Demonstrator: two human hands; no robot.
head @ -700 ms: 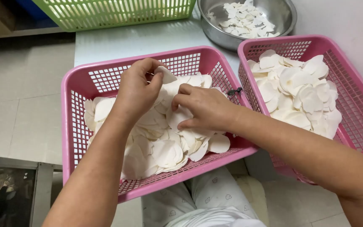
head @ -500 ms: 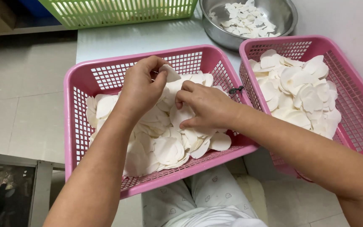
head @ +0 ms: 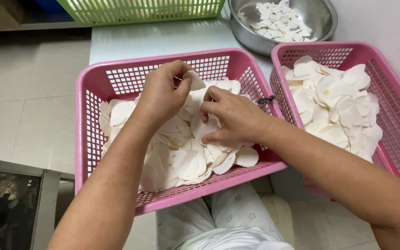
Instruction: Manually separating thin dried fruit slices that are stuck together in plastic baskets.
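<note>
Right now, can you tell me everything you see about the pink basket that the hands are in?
The pink plastic lattice basket is rectangular, with mesh walls and a solid rim. It sits tilted over the person's lap, its far end against a pale table edge. A heap of thin white round slices fills it. The left hand pinches one slice near the far wall; the right hand presses on the pile. A small dark clip sits on its right rim, beside a second pink basket.
</note>
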